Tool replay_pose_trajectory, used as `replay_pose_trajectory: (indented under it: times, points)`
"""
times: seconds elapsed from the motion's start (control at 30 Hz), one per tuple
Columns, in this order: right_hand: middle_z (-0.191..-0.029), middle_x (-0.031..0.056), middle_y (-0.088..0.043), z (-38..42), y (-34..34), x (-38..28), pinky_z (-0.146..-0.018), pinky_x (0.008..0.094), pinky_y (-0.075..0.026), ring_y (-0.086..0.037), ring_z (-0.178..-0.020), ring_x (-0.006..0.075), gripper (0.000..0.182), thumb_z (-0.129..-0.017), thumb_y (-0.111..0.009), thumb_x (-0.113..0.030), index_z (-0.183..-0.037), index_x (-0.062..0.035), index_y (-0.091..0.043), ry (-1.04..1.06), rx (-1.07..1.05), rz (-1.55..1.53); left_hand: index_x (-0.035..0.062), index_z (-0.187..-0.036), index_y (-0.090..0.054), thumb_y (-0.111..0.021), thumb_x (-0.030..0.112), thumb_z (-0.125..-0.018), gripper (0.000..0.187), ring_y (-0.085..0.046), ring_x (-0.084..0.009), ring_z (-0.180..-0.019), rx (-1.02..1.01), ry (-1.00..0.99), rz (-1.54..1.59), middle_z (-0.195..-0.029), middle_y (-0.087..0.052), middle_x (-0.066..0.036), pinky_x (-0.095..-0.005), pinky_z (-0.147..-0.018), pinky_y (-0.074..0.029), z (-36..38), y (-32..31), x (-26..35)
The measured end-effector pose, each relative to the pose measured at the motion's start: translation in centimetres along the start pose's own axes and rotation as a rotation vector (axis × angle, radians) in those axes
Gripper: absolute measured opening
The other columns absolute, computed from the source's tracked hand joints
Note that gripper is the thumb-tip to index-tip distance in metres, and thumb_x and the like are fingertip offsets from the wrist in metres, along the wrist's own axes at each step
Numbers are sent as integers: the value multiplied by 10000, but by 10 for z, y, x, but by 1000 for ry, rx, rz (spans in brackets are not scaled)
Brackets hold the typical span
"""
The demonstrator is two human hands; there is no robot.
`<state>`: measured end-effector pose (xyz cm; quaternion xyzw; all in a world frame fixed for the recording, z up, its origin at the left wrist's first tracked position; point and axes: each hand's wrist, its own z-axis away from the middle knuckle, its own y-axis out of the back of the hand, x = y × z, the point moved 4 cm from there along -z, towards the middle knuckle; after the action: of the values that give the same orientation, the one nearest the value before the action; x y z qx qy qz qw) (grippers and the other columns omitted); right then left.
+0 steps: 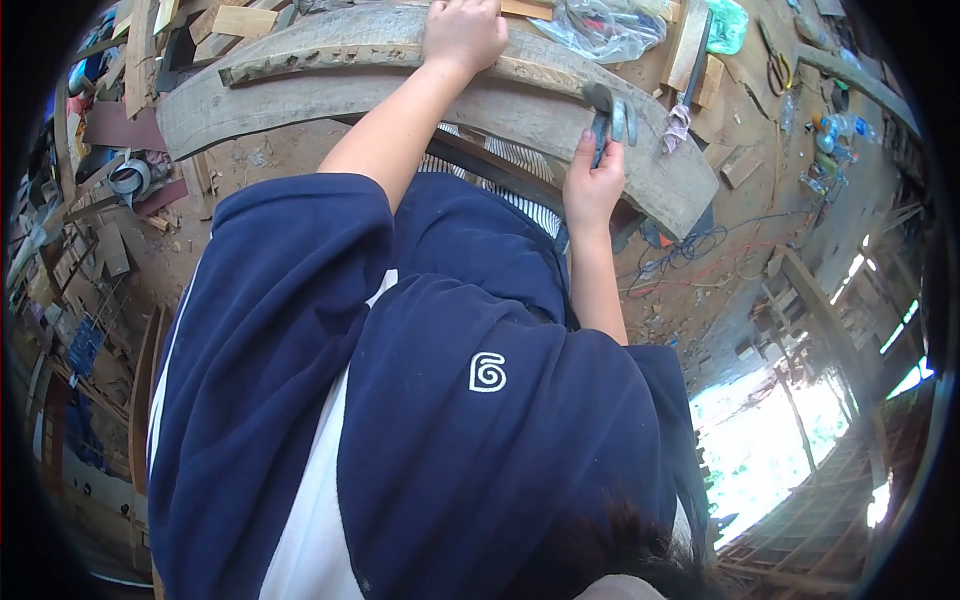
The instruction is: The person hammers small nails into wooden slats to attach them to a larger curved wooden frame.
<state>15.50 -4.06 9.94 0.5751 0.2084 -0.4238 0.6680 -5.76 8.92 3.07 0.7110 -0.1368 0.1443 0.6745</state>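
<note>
A wide, weathered wooden board [330,100] curves across the top of the view in front of me. Along it lies a narrow rough wooden strip [330,62]. My left hand [465,35] reaches over this strip to the far part of the board. Its fingers look curled, but the frame's top edge cuts them and hides what they may hold. My right hand [594,185] is closed round a claw hammer [620,115], near its metal head. The hammer is above the right part of the board, claw showing.
Wood offcuts [245,20] lie at the upper left, near a roll of tape [130,180]. Beyond the board are a clear plastic bag [600,30] and a green bag [727,25]. Pliers [775,70], plastic bottles [840,130] and tangled cables [690,255] lie on the right-hand ground.
</note>
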Motion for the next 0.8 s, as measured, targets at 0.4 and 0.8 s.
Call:
replay_pose_trajectory:
  times: [0.4,0.8]
  points:
    - [-621,-18,-450,11,15,60,-380,243,-332,-425,-431,61,150,-991,-572,-107,-1026,-34,-446,-287,161,-354,83,-817,-681,-593,238,-824,178,-664,-308,-868,40,-21,-22,-850,-705,-137,-452,-859,-475,3,1,-1]
    - [-707,34,-558,85,30,61,-469,258,-478,-557,-548,118,152,-949,-647,-136,-974,-44,-529,-719,-218,-718,130,-798,-677,-521,233,-859,196,-664,-219,-858,30,-41,-98,-858,-711,-33,-398,-856,-461,1,-9,-5]
